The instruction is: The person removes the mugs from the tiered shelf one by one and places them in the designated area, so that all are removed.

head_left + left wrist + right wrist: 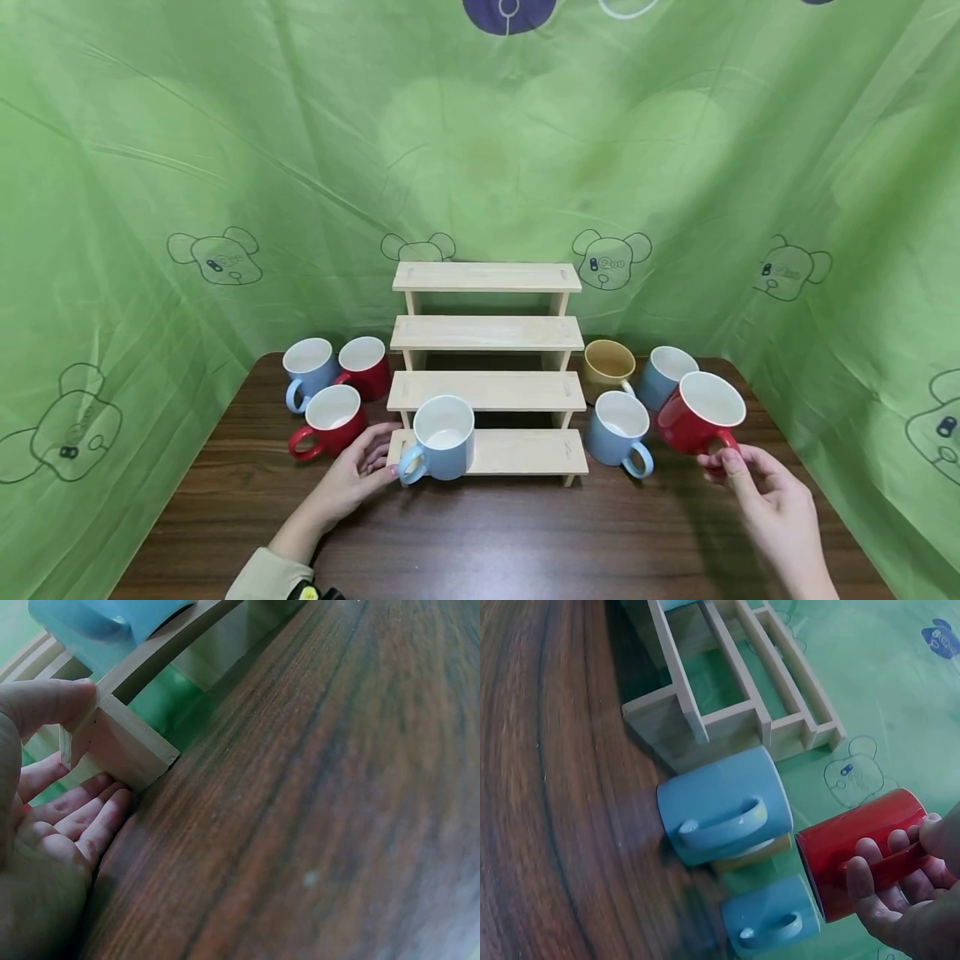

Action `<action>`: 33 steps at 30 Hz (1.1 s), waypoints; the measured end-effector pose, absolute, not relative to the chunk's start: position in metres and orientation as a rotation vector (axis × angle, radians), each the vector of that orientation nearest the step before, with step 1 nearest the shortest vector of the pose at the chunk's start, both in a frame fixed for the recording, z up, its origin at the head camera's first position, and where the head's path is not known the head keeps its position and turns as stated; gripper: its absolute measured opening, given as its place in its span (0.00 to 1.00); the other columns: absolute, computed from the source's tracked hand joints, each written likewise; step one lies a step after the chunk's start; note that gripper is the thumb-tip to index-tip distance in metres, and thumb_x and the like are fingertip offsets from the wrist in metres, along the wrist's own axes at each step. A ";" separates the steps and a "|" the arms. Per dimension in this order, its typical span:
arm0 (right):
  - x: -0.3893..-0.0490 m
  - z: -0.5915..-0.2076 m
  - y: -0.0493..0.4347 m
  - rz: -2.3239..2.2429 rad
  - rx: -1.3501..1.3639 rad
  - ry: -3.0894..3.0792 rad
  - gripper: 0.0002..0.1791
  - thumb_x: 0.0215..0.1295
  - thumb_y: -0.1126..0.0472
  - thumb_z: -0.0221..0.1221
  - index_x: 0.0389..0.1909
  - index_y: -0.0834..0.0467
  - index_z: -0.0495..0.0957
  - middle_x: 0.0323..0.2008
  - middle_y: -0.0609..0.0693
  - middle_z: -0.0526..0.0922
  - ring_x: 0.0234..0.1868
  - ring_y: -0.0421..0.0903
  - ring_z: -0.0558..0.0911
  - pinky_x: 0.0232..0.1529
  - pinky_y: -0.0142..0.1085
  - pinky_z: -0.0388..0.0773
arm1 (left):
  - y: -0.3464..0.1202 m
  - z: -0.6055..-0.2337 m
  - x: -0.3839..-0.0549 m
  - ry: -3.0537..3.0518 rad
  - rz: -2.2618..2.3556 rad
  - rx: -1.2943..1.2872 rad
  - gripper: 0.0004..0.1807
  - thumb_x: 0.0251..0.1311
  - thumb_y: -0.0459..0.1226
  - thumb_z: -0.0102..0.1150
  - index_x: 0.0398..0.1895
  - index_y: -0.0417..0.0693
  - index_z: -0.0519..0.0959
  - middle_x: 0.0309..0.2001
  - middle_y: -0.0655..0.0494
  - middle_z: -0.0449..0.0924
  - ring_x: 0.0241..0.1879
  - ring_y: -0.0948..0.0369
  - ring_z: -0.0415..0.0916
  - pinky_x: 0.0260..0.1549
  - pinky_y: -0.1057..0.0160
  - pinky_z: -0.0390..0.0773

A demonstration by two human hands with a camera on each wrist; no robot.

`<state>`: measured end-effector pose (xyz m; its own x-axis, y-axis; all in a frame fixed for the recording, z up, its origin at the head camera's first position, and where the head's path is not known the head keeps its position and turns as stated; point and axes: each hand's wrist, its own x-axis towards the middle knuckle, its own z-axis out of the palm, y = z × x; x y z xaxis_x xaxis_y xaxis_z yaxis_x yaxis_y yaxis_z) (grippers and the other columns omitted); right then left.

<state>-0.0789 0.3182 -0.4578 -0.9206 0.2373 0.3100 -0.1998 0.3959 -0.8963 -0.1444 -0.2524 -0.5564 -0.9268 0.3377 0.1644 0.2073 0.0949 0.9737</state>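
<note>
A light blue mug (444,442) stands upright at the left part of the lowest board of a wooden stepped shelf (517,454), its handle toward the front left. Beside that board's left end is my left hand (356,475); its thumb is at the board's corner and the other fingers are relaxed, holding nothing. In the left wrist view the mug (112,637) is partly cut off. My right hand (772,500) grips a red mug (693,421) by its handle, held raised and tilted at the right; the right wrist view shows fingers round the handle (892,866).
Left of the shelf stand a blue mug (311,367) and two red mugs, one behind (367,371) and one in front (333,421). At the right are a yellow mug (606,371) and two blue mugs (617,429). Green cloth (480,167) surrounds the dark wooden table (480,542).
</note>
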 end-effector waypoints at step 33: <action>-0.100 -0.514 0.334 1.595 -0.073 -2.268 0.12 0.82 0.69 0.59 0.50 0.79 0.80 0.36 0.44 0.94 0.35 0.37 0.91 0.41 0.23 0.84 | -0.252 -0.555 -0.144 2.271 1.958 0.549 0.35 0.71 0.29 0.69 0.78 0.36 0.66 0.72 0.33 0.73 0.66 0.63 0.79 0.62 0.70 0.79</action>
<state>-0.0996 0.3338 -0.5140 -0.9317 0.2482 0.2651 -0.1655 0.3596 -0.9183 -0.1437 -0.2523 -0.5553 -0.9309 0.3276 0.1618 0.2082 0.1118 0.9717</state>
